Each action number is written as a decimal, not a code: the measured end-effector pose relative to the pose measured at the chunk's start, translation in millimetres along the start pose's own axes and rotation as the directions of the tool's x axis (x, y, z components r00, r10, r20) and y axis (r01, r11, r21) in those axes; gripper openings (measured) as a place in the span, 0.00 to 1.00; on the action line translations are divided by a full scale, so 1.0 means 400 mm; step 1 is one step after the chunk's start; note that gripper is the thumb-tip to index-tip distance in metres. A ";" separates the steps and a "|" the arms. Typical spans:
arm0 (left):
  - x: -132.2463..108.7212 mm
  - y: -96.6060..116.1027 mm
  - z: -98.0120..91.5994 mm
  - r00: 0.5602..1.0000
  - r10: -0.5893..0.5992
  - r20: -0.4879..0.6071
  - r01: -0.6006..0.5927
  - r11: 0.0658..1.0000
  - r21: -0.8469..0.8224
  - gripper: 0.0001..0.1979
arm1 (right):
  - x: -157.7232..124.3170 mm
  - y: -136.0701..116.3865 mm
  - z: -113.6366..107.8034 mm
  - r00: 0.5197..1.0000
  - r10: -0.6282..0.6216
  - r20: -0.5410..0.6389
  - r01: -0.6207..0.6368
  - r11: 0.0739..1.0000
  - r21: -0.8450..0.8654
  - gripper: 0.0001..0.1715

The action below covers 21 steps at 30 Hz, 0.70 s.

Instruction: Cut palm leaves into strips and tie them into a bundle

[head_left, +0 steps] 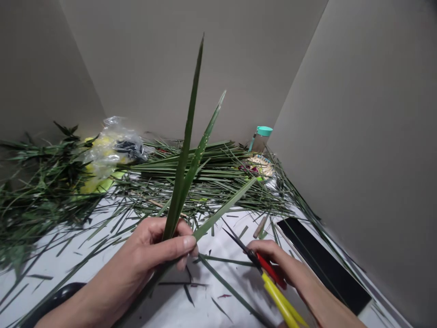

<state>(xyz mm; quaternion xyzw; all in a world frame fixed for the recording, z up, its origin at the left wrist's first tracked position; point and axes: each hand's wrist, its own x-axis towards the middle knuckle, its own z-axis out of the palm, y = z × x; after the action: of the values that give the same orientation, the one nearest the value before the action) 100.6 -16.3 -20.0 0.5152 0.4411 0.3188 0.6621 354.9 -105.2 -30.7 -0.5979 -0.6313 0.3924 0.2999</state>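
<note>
My left hand (160, 246) is closed around several long green leaf blades (186, 168), pinching them between thumb and fingers. Two blades point upward, and one paler strip (227, 205) slants off to the right from the thumb. In my right hand (283, 259) is a pair of scissors (259, 266) with one red and one yellow handle. Its dark blades point up and left, a little to the right of the left hand and apart from the leaves. More thin strips (228, 284) trail below, between the hands.
Cut leaves (211, 159) lie heaped across the back of the white table (208, 314). Leafy stems (37, 187) and a clear plastic bag (116, 141) are at left. A teal-capped bottle (262, 139) stands at back right, and a black phone-like slab (322, 264) lies at right.
</note>
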 end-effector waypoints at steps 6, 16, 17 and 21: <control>-0.005 -0.018 0.021 0.995 -0.018 0.093 0.012 0.998 0.065 0.14 | 0.011 -0.027 0.015 0.998 0.065 0.011 -0.064 0.996 -0.057 0.40; -0.005 -0.022 0.028 0.988 -0.049 0.146 0.040 0.997 0.064 0.12 | 0.025 -0.061 0.030 0.967 0.251 0.031 -0.250 0.967 -0.038 0.28; -0.004 -0.024 0.028 0.988 -0.054 0.146 0.046 0.997 0.057 0.12 | 0.023 -0.059 0.033 0.970 0.243 0.019 -0.242 0.968 -0.060 0.25; 0.002 -0.036 0.022 0.985 -0.089 0.149 0.090 0.996 0.000 0.10 | 0.021 -0.041 0.041 0.978 0.209 -0.015 -0.208 0.966 -0.154 0.20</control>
<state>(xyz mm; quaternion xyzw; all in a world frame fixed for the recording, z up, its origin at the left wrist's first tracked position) 108.4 -23.0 -33.5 0.5150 0.4122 0.2510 0.7084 331.7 -98.7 -25.6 -0.6822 -0.5936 0.3721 0.2094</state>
